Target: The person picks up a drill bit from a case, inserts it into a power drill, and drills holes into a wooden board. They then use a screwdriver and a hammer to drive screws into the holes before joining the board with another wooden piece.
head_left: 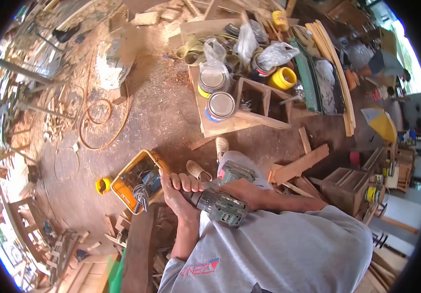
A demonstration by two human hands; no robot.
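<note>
My left hand (176,191) is closed around the chuck end of a dark green cordless drill (224,210), close in front of my grey shirt. My right hand (243,192) wraps the drill's handle, and the battery (237,172) sticks out beyond it. The drill lies sideways, its chuck toward my left hand. Whether a bit sits in the chuck is hidden by my left fingers. Just past my left hand, a yellow crate (123,198) on the floor holds tools and a coiled cable (141,194).
Paint cans (221,105), plastic bags (246,43) and a wooden divided box (265,100) stand on a low board ahead. A hose (93,146) curls on the dusty floor. Planks (300,163) lie to the right. Another person (385,63) is at far right.
</note>
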